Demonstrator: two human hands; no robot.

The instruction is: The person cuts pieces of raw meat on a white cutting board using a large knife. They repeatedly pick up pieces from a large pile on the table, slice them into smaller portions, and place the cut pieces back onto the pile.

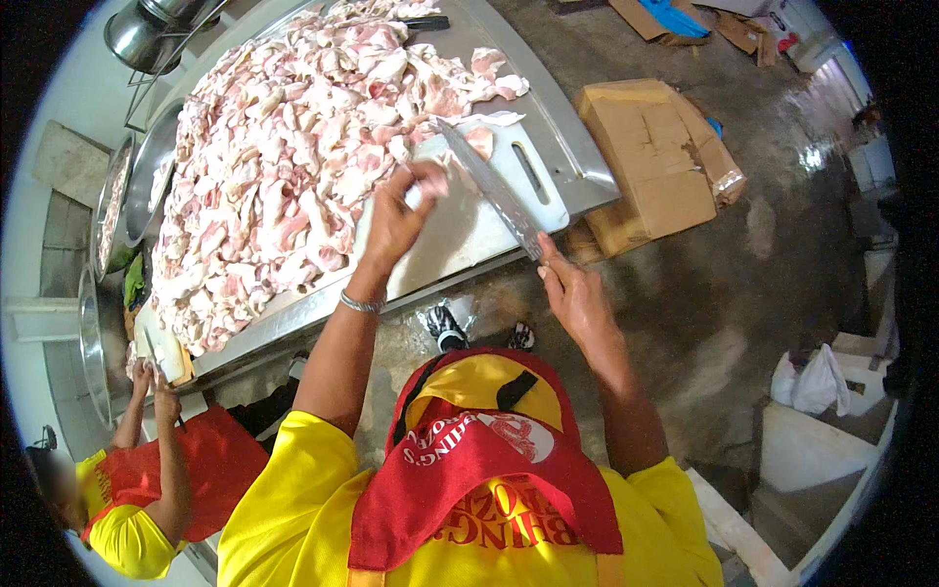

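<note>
My right hand (579, 298) grips a large knife (491, 188) by its handle end, just past the near edge of the table. Its long blade slants up and left across a white cutting board (553, 207) with a slot handle. Over the board, left of the blade, my left hand (396, 220) has its fingers curled in. Blurred fingertips hide what they hold, if anything. A small piece of raw meat (479, 142) lies by the blade near the far end of the board. A large heap of raw, skin-on chicken pieces (284, 147) spreads to the left and beyond.
The heap covers much of a steel table (587, 181). A dark-handled tool (426, 22) lies at its far side. Steel bowls (156, 166) stand left. A cardboard box (646, 161) sits to the right. At lower left a co-worker (147, 489) works at another board (161, 342).
</note>
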